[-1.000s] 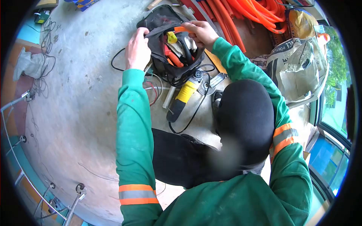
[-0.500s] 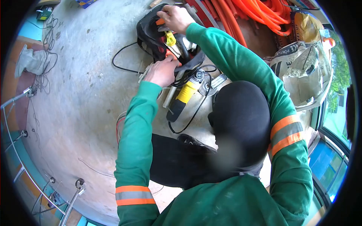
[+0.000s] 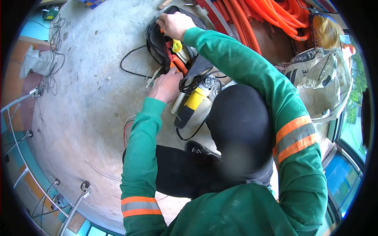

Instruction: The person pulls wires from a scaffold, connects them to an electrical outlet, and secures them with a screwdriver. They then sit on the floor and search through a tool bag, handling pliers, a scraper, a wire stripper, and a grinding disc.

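Note:
A black tool bag [image 3: 152, 39] lies on the floor with its mouth spread, holding a yellow item [image 3: 177, 45] and an orange-red tool handle [image 3: 180, 64]. My right hand [image 3: 177, 25] is closed at the bag's far side, fingers curled on a small orange object [image 3: 161, 30] mostly hidden beneath them. At the near rim, my left hand [image 3: 167, 85] has its fingers bent against the bag, close to the orange-red handle; their tips are partly hidden. A yellow and black angle grinder [image 3: 194, 101] rests beside the bag, its black cord [image 3: 193, 83] bunched over it.
Orange hoses [image 3: 277, 17] and a long red tool [image 3: 216, 17] lie at the upper right. Cement sacks [image 3: 319, 78] stand by the window. A metal frame on casters [image 3: 19, 147] is at left, near loose wires [image 3: 51, 80]. My bent knee [image 3: 240, 122] is close to the grinder.
My right hand has shifted left and slightly down, with the orange object under its fingers. My left hand has lowered a little, and more of the orange-red handle shows. My knee has moved left.

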Demonstrator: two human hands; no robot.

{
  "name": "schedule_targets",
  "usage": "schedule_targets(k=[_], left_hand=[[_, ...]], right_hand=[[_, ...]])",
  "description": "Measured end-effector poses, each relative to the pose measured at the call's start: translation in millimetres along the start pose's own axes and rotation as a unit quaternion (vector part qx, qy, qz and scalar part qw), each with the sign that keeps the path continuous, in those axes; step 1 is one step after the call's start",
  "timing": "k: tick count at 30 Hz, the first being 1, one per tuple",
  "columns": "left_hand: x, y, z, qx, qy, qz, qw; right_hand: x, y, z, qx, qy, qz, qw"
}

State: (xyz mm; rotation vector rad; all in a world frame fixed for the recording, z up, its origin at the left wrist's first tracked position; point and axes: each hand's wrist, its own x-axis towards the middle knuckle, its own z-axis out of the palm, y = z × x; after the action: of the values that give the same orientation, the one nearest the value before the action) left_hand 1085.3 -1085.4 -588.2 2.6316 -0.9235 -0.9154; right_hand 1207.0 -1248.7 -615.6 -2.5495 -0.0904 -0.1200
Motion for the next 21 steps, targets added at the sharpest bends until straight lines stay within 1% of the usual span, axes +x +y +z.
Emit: schedule_targets(k=[2,3,5,6,9,10,11,13,14,16,17,19,20,21], left_hand=[[-7.6,1.7,5.2,0.031,-0.055,-0.027,0.998],[-9.9,1.8,8.4,0.046,-0.082,-0.041,0.995],[-9.5,3.7,21.0,0.079,-0.108,-0.028,0.991],[-9.0,6.1,22.8,0.097,-0.119,-0.021,0.988],[-10.0,7.7,28.3,0.093,-0.128,-0.033,0.987],[-10.3,5.1,31.0,0.076,-0.149,-0.048,0.985],[-13.9,2.2,36.9,0.073,-0.167,-0.047,0.982],[-15.2,-10.2,54.9,0.070,-0.198,-0.041,0.977],[-12.9,-19.8,66.7,0.028,-0.124,-0.049,0.991],[-10.7,-44.7,77.3,-0.058,-0.042,-0.030,0.997],[-7.8,-53.8,81.9,-0.102,0.004,-0.021,0.995],[-6.4,-60.9,88.5,-0.146,0.087,0.015,0.985],[-6.4,-63.6,89.7,-0.166,0.128,0.034,0.977],[-7.3,-57.1,79.6,-0.357,0.101,-0.044,0.927]], right_hand=[[-11.8,-9.4,-11.9,-0.047,-0.036,-0.034,0.998],[-10.3,-6.4,-11.8,-0.069,-0.036,-0.041,0.996],[-4.0,-2.0,-11.8,-0.111,-0.034,-0.055,0.992],[2.5,-4.6,-12.4,-0.115,-0.033,-0.039,0.992],[9.2,-17.3,-7.4,-0.092,-0.049,-0.019,0.994],[10.2,-19.8,-8.0,-0.081,-0.046,-0.003,0.996],[15.4,-19.1,-13.2,-0.063,-0.075,0.025,0.995],[27.3,-16.9,-16.3,-0.071,-0.072,0.043,0.994],[25.9,-15.6,-14.5,-0.067,-0.072,0.033,0.995],[16.7,-6.8,-9.3,-0.060,-0.070,0.012,0.996],[8.4,-2.3,-7.6,-0.009,-0.088,0.046,0.995],[-20.5,2.6,-19.9,0.026,-0.060,0.012,0.998],[-32.4,3.0,-26.9,0.038,-0.037,0.021,0.998],[-44.0,2.9,-34.1,0.049,-0.016,0.030,0.998]])
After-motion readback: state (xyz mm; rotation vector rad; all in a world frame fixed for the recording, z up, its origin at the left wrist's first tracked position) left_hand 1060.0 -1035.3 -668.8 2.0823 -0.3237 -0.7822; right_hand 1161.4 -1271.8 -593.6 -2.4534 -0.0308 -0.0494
